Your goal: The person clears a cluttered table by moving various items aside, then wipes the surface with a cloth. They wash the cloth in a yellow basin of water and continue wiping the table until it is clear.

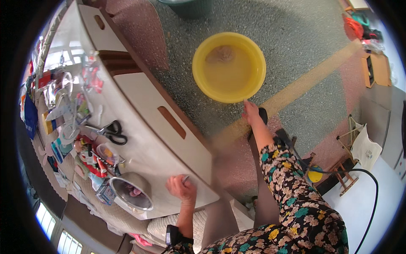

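My left hand is closed around a small metal object over the white tabletop; most of that object is hidden in the fingers. Beside it, to the left, a metal pot leans towards me in view, with pinkish pieces inside. My right hand reaches down to the near rim of a yellow plastic basin on the floor. Its fingers are loosely parted and nothing shows in them; whether a fingertip touches the rim I cannot tell. Cloudy liquid and a pale pinkish lump lie in the basin.
Black-handled scissors and a clutter of small goods cover the table's left part. A dark green tub stands beyond the basin. To the right are a folding stool, a cardboard box and a black cable.
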A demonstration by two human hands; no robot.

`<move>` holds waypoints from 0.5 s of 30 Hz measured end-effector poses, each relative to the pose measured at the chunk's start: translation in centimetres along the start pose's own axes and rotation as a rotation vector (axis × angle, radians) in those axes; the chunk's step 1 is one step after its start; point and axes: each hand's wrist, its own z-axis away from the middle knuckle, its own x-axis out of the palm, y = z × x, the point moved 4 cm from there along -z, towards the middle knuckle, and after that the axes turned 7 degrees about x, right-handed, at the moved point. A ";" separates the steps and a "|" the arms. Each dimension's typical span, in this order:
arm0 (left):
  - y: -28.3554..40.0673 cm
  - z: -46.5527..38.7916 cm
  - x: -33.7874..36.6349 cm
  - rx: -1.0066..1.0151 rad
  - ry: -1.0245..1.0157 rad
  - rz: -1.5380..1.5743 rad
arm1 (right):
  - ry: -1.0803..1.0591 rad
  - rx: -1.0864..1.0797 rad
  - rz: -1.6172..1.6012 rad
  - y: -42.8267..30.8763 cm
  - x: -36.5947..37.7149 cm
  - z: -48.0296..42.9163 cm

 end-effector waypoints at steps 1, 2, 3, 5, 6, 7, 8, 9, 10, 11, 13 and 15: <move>0.0 0.2 0.2 -0.027 -0.028 -0.017 | 0.048 0.003 -0.016 -0.8 0.4 -1.6; 0.1 0.5 0.2 -0.051 -0.052 -0.031 | 0.028 0.032 -0.110 -1.3 0.9 -2.9; 0.1 0.7 0.1 -0.074 -0.070 -0.047 | 0.038 0.066 -0.196 -1.6 1.2 -4.1; 0.1 0.8 -0.1 -0.095 -0.104 -0.077 | -0.015 0.081 -0.351 -2.1 1.7 -5.7; 0.1 0.9 -0.1 -0.126 -0.134 -0.090 | -0.072 0.060 -0.424 -2.4 1.8 -6.3; 0.3 0.7 -0.1 -0.117 -0.147 -0.091 | -0.051 0.079 -0.494 -2.5 1.6 -6.5; 0.3 0.7 -0.1 -0.128 -0.165 -0.094 | -0.155 0.045 -0.509 -3.0 1.8 -6.7; 0.4 0.4 -0.3 -0.126 -0.146 -0.086 | -0.155 0.071 -0.497 -3.3 1.5 -6.4; 0.5 0.2 -0.3 -0.143 -0.160 -0.119 | -0.119 0.088 -0.387 -3.7 1.0 -6.1; 0.7 -0.1 -0.5 -0.116 -0.160 -0.120 | -0.146 0.113 -0.454 -4.2 0.6 -5.5; 1.0 -0.7 -0.6 -0.128 -0.187 -0.077 | -0.094 0.100 -0.426 -5.9 -0.9 -4.0; 1.5 -1.4 -1.0 -0.189 -0.245 -0.105 | -0.122 0.126 -0.429 -7.9 -2.5 -1.9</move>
